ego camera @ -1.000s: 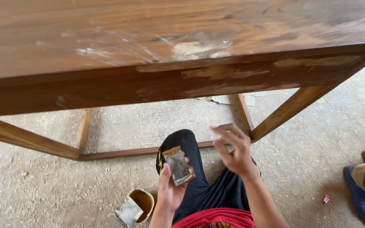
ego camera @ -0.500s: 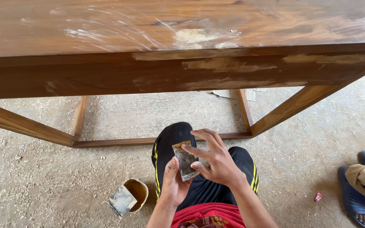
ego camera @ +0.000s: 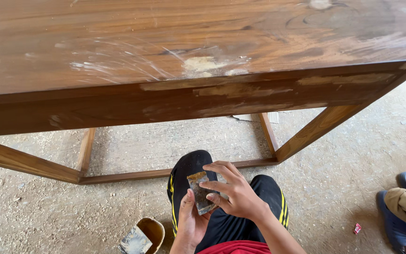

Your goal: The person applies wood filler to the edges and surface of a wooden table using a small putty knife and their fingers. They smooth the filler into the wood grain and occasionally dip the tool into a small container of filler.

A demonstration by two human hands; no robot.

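seated low on a dusty concrete floor [ego camera: 353, 155], looking down past the knees at both hands. left hand [ego camera: 191, 221] cupped palm up beneath a small worn piece of sandpaper [ego camera: 200, 192], thumb lying along its left edge. right hand [ego camera: 236, 195] closed over the same piece from the right, fingertips pinching its middle and lower edge. hands together, touching, both clamped on the sandpaper, held just above black trousers with yellow stripes [ego camera: 278, 211]. ahead and above, a brown wooden desk [ego camera: 118, 42], top scuffed with pale scratches and a light patch of filler near the front edge, more pale patches along the front rail. slanted legs and a low stretcher below, resting on the floor. to the lower left, beside the left knee, a small rounded tub [ego camera: 153, 230] with a flat scraper [ego camera: 135, 241] resting in it, well apart from the hands. at far right, another person's foot in a blue sandal [ego camera: 395, 221] and a tan trouser cuff. small red scrap [ego camera: 357, 228] on the floor near that sandal.
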